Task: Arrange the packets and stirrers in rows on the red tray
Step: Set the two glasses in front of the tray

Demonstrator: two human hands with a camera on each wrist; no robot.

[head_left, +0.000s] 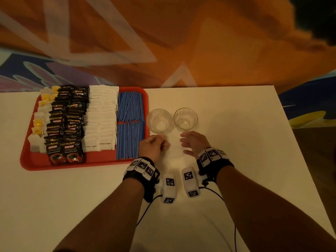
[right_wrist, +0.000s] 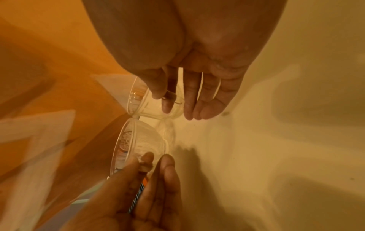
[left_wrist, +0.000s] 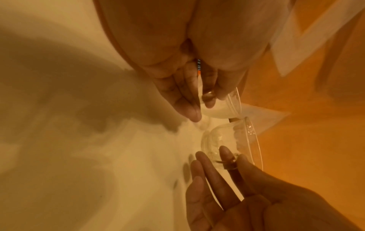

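Hovering both hands over the bench just short of two clear glass cups, we're looking at a tray job that reads as basically done. Left hand [head_left: 151, 145] is sitting w/ fingers loosely curled, nothing in its grip; the fingertips [left_wrist: 194, 113] are right at the left cup [head_left: 159, 121], touching or nearly, can't tell which. Right hand [head_left: 193, 142] is spread apart, fingers relaxed, empty, just short of the right cup [head_left: 185, 119].

Task's things are all on the red tray [head_left: 34, 160], left of the cups: yellow-tagged white packets [head_left: 39, 124] at far left, then black coffee packets [head_left: 64, 122] in two rows, white sugar packets [head_left: 101, 119], and blue stirrers [head_left: 130, 124] along the right edge.

Risks as we're judging them: the left cup is standing close beside the tray's right rim, so a careless sweep of the left hand could knock it over or shove it into the stirrers and roll them out of line. The cups are almost touching each other, so nudging one is likely clinking the other. Overlapped packets are sliding easily if the tray gets bumped.

Around: wrist units w/ cables trailing over the bench, orange patterned wall behind.
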